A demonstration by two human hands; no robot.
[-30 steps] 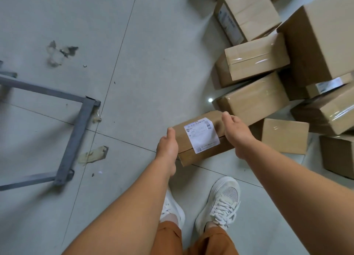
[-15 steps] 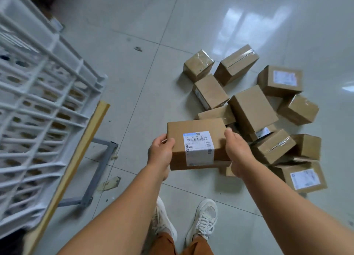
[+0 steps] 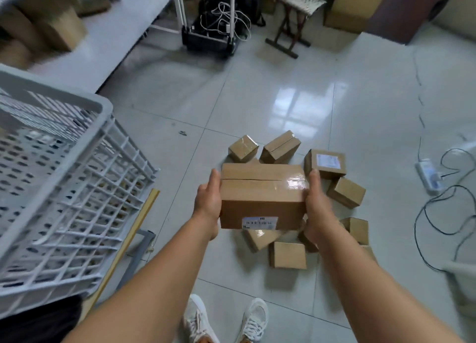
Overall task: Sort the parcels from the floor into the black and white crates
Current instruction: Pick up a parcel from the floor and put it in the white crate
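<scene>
Hands clamp a parcel [image 3: 262, 196] by its ends, left hand [image 3: 208, 203] and right hand [image 3: 316, 208] level, likely for reading its label; white crate [image 3: 59, 188] sits left of them.

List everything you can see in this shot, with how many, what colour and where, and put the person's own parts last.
Brown cardboard parcel with white label: one, held between both hands.
Brown cardboard parcels on the floor: about ten, heaped on the pale tiles below the held one.
White plastic lattice crate: one, left.
White power strip: one, right, with black cables.
Dark wooden folding stool: one, top centre.
White sneakers: two, bottom centre.
Left hand: on the parcel's left end.
Right hand: on its right end.
</scene>
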